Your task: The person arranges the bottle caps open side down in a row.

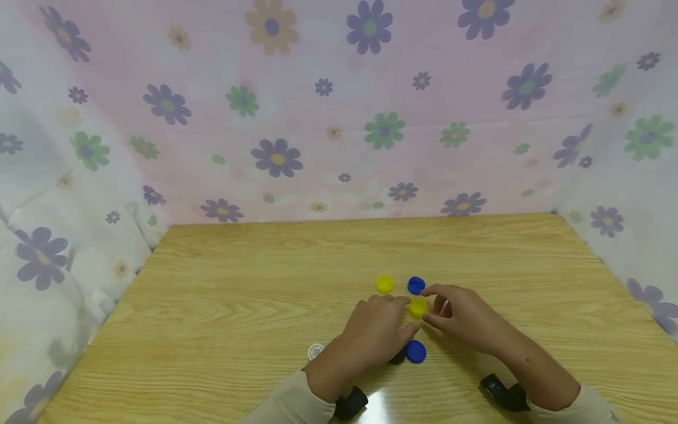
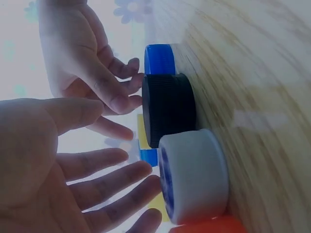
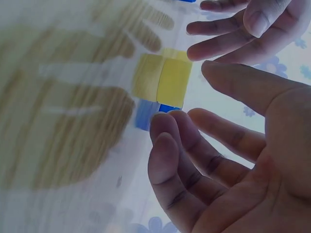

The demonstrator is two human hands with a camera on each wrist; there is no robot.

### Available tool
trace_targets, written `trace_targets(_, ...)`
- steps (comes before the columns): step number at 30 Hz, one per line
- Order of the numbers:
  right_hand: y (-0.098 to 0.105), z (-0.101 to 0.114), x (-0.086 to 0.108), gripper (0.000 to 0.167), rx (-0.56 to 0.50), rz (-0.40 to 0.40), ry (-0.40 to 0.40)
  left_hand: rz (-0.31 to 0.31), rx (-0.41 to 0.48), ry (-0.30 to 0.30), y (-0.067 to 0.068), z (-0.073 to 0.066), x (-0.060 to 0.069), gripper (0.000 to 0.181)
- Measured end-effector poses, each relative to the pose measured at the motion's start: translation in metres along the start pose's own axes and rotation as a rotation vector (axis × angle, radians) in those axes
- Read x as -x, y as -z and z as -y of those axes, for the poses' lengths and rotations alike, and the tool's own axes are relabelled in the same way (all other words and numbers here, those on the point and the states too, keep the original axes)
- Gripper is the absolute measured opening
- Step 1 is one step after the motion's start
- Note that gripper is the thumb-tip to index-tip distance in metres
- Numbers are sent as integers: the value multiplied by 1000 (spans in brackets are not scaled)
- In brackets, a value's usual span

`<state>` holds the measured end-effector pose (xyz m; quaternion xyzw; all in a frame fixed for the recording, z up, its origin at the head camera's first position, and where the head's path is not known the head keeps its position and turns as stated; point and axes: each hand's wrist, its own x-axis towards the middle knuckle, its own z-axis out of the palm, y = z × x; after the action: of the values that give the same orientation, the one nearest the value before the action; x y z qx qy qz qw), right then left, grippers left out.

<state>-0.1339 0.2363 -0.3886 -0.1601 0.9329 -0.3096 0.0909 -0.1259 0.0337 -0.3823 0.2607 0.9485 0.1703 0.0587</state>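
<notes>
Several bottle caps lie on the wooden table. My right hand (image 1: pixel 466 315) is at the near yellow cap (image 1: pixel 417 307), thumb and fingers spread apart beside it; in the right wrist view a gap shows between them and the cap. My left hand (image 1: pixel 376 330) stretches over the table with straight fingers, its index fingertip at that cap's left edge; contact is unclear. Behind stand a blue cap (image 1: pixel 416 285) and another yellow cap (image 1: pixel 384 284). Below the left hand are a partly covered black cap (image 1: pixel 397 357) and a second blue cap (image 1: pixel 415 351). A white cap (image 2: pixel 194 177) stands nearer the left wrist.
An orange-red cap (image 2: pixel 211 225) shows at the bottom of the left wrist view. Black devices (image 1: pixel 351 404) are at both wrists, low over the table (image 1: pixel 238 282). Flowered cloth (image 1: pixel 318 118) hangs along the back and both sides.
</notes>
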Motion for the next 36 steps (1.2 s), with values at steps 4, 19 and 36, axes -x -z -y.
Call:
trace_targets(4, -2, -2, 0, 45, 8, 20, -9, 33, 2, 36, -2, 0, -1, 44)
trace_targets(19, -9, -1, -3, 34, 0, 34, 16, 65, -68, 29, -6, 4, -1, 37)
trace_targets(36, -11, 1, -4, 27, 12, 24, 11, 61, -34, 11, -7, 3, -1, 37)
